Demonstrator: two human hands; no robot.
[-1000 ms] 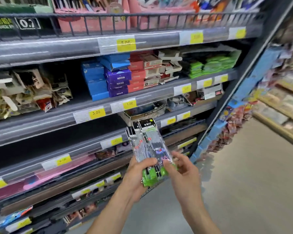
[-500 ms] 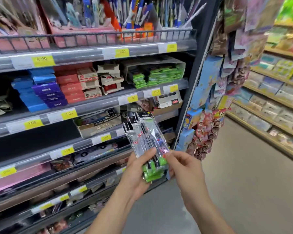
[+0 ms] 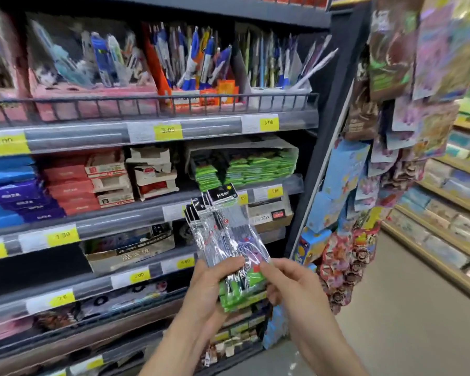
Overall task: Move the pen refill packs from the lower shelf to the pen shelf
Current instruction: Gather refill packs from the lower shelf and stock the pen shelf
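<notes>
A bundle of clear pen refill packs [image 3: 223, 234] with black header cards and green bottoms stands upright in front of the shelving. My left hand [image 3: 210, 287] grips the bundle's lower left side, thumb across the front. My right hand [image 3: 285, 280] pinches its lower right edge. The pen shelf [image 3: 174, 104], with a wire rail and boxes of upright pens, is above and to the left of the packs.
Below the pen shelf sit blue, purple and red boxes [image 3: 38, 188] and green packs [image 3: 244, 166]. A black upright post [image 3: 334, 126] ends the shelving. Hanging card packs [image 3: 391, 131] crowd the right side. Aisle floor [image 3: 407, 321] lies at lower right.
The view has swung up and right, bringing the pen shelf into fuller view. The packs sit higher against the shelves; both hands keep their hold.
</notes>
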